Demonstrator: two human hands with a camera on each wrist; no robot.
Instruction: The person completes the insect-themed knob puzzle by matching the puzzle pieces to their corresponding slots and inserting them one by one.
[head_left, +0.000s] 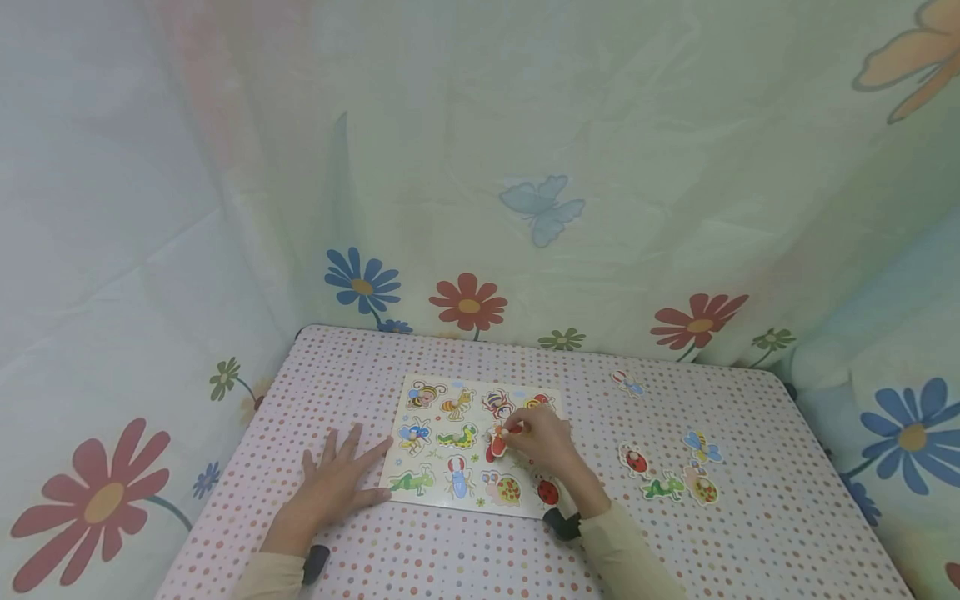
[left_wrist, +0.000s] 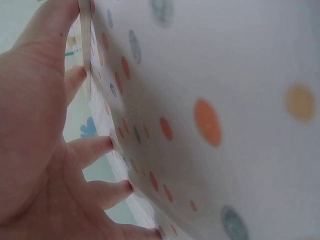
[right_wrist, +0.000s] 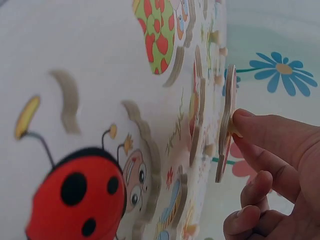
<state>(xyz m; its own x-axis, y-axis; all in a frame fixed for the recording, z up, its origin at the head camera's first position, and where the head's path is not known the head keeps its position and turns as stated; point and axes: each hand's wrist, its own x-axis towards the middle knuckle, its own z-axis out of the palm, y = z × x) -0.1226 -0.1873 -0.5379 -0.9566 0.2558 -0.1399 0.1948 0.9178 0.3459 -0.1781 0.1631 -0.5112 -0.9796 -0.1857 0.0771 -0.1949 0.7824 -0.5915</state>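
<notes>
A wooden peg puzzle board point(head_left: 480, 509) with pictures of insects lies flat on the table. My right hand point(head_left: 543, 442) pinches the peg of a red winged insect piece point(head_left: 492, 448) between thumb and index finger. Seen edge-on in the right wrist view, the piece point(right_wrist: 226, 130) stands off the board's surface, near a cut-out of the same kind. My left hand point(head_left: 333, 483) rests with fingers spread, its thumb and index finger touching the board's left edge and the other fingertips on the table. A ladybug cut-out point(right_wrist: 80, 195) shows large in the right wrist view.
Right of the board lie loose pieces: a beetle point(head_left: 627, 382), a ladybug point(head_left: 634, 460), a green grasshopper point(head_left: 663, 486), a spotted snail-like piece point(head_left: 703, 489) and a blue-winged bee point(head_left: 702, 446). A dotted cloth point(head_left: 450, 558) covers the table. Printed curtains point(head_left: 420, 167) hang behind.
</notes>
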